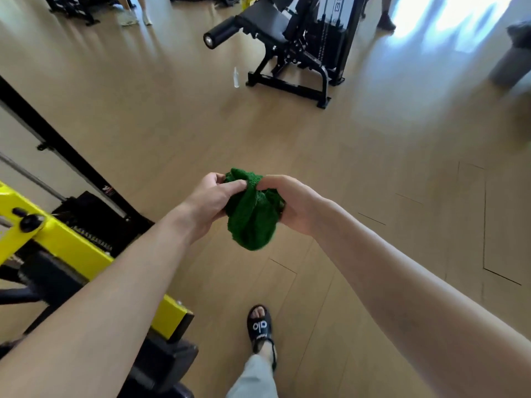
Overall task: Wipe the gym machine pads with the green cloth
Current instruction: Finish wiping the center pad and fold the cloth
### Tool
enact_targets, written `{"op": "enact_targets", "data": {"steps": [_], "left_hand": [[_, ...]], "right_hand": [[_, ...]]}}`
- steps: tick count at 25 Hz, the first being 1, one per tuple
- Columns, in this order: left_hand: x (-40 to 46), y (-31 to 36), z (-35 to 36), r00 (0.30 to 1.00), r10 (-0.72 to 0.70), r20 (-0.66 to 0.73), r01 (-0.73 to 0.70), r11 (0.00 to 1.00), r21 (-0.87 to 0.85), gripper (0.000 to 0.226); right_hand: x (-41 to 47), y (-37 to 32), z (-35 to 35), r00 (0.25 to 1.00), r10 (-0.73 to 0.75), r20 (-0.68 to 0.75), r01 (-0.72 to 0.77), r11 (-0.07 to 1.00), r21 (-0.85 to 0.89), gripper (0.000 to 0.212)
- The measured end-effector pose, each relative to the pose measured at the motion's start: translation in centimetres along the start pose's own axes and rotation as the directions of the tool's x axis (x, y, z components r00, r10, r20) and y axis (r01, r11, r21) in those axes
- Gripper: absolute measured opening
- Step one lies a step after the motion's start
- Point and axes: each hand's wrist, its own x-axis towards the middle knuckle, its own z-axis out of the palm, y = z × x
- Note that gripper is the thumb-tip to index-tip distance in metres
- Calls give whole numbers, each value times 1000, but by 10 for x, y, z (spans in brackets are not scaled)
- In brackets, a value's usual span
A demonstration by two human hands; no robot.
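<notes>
A bunched green cloth (251, 214) hangs in mid-air over the wooden floor, held between both hands. My left hand (207, 201) grips its left side with the thumb across the top. My right hand (290, 201) pinches its upper right part. Ahead at the top centre stands a black gym machine (290, 50) with a dark seat pad (264, 17) and a black roller pad (222, 33) sticking out to the left. It is well beyond the reach of both hands.
A yellow and black machine frame (66, 242) with a weight stack stands close on my left. A clear spray bottle (236, 77) stands on the floor beside the black machine. My sandalled foot (260, 327) is below. Other people's feet (135, 17) show at the top.
</notes>
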Motion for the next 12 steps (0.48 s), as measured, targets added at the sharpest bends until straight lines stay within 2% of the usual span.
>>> {"op": "enact_targets", "data": {"steps": [3, 5, 8, 10, 12], "left_hand": [[60, 13, -2, 999, 41, -23, -39, 994, 99, 55], [95, 25, 0, 999, 39, 20, -42, 987, 154, 62], [149, 44, -8, 998, -32, 59, 20, 982, 190, 80], [186, 63, -17, 993, -85, 84, 73, 987, 142, 84], [223, 86, -26, 989, -129, 69, 130, 991, -12, 74]], "right_hand": [[42, -29, -12, 998, 54, 21, -57, 988, 141, 30], [74, -44, -16, 998, 67, 18, -68, 994, 91, 35], [134, -70, -21, 990, 72, -121, -74, 997, -7, 31], [173, -100, -25, 979, 73, -190, -71, 997, 20, 30], [209, -134, -28, 977, 56, -205, -37, 995, 92, 32]]}}
